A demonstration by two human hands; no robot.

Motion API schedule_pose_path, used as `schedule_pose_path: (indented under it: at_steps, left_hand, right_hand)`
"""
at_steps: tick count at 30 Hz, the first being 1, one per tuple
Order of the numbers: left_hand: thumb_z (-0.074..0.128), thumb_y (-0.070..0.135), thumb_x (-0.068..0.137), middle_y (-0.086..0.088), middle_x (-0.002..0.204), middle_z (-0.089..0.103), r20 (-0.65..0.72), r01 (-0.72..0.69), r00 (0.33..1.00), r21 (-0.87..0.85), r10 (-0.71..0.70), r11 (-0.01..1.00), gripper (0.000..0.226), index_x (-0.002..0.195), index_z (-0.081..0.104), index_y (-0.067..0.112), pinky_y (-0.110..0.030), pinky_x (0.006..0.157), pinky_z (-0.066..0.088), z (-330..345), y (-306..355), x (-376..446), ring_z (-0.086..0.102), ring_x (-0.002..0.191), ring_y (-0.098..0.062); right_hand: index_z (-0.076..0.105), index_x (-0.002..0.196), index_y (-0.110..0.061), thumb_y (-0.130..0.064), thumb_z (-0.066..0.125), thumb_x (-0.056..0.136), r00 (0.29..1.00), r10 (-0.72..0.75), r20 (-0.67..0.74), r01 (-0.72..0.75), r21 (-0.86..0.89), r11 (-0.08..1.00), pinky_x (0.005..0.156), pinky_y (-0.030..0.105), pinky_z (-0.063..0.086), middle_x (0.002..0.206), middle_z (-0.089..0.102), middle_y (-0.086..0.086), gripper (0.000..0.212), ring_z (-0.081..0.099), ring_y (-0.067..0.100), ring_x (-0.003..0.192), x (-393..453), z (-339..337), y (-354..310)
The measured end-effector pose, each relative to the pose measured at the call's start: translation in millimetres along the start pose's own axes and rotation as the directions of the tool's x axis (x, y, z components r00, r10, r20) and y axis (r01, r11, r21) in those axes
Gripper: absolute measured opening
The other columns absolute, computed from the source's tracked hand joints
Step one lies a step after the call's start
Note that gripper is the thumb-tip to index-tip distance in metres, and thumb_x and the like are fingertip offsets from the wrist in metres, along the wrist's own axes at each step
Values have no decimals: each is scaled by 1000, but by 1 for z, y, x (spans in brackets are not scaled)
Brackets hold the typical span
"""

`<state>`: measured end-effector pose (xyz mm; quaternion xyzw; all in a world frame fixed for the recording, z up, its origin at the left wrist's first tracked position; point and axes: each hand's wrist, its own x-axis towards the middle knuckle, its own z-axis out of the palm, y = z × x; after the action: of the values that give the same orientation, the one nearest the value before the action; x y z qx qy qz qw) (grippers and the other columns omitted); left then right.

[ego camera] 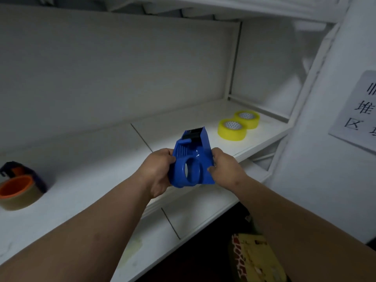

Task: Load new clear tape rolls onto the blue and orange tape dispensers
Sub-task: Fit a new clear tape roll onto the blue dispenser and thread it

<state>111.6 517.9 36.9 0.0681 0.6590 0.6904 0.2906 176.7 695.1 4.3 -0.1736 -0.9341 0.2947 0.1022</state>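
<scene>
Both hands grip the blue tape dispenser (191, 161) above the shelf (85, 180): left hand (157, 171) on one side, right hand (224, 169) opposite. Two tape rolls (239, 124) lie beyond the right hand; the orange dispenser (19, 185) sits far left of the left hand.

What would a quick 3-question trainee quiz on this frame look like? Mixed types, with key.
1. True or false: the blue dispenser already carries a tape roll.
2. How many yellow-tinted tape rolls lie on the shelf?
3. The orange dispenser is: A) held, B) on the shelf at left, C) on the floor.

Key: 1 false, its hub is bare; left hand and right hand grip it. 2 two. 3 B.
</scene>
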Motion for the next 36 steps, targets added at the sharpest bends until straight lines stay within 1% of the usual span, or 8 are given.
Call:
schedule_pose_path:
  at_steps: [8,11,14,16,19,22,27,36]
  left_hand:
    - [34,-3,93,-10,83,68,18,-35,999,61,34,998,32,92,64,9,-42,65,55,27,25,83,63,71,-27]
    - [38,2,95,-7,78,70,3,-11,1000,19,11,1000,29,93,67,9,-36,59,54,25,33,116,64,68,-24]
    - [40,1,95,-9,83,68,-20,-19,1000,11,19,1000,25,95,65,6,-35,60,53,23,45,150,63,69,-23]
    - [38,-1,95,-11,88,68,-60,-20,998,-6,19,1000,26,100,63,5,-36,61,53,21,49,168,64,72,-25]
    - [37,-1,96,-15,105,68,-97,-16,995,-23,14,1000,30,118,57,4,-40,66,52,17,51,191,66,88,-32]
    - [42,-1,96,-13,114,67,-162,-23,987,-46,16,999,32,125,53,8,-39,70,53,15,52,210,66,97,-31]
    - [50,-1,95,-9,110,68,-244,-7,970,-72,-11,997,32,120,51,18,-31,63,53,27,47,227,68,91,-25]
    - [48,-4,96,-11,118,66,-380,-52,925,-158,-12,986,41,134,48,12,-31,65,52,48,39,235,66,92,-24]
  right_hand:
    - [40,95,-16,-6,46,84,984,58,-167,-47,75,996,63,36,44,83,55,5,16,56,27,76,70,-5,24]
    - [47,109,-13,-10,54,86,998,54,-31,-49,128,991,71,40,51,90,60,6,25,60,25,82,103,-8,32]
    - [52,123,-15,-20,67,83,983,79,164,-131,335,933,73,29,51,90,64,4,42,61,15,78,131,-20,49]
    - [61,117,-13,-21,69,83,979,155,132,-196,400,895,73,25,49,96,66,6,36,63,16,84,149,-24,62]
    - [62,116,-9,-16,58,87,987,153,-49,-153,-6,988,93,28,39,122,62,11,30,55,26,115,179,-26,85]
    - [52,129,-16,-22,51,86,979,167,-113,-191,-247,950,103,37,37,135,51,14,43,43,32,126,202,-26,99]
    - [37,136,-11,-36,47,86,988,154,-6,-130,-569,812,105,44,30,140,42,15,57,38,34,130,234,-18,117]
    - [53,123,-23,-34,49,83,990,124,66,-56,-622,781,105,44,31,133,54,2,42,45,26,128,267,-30,151]
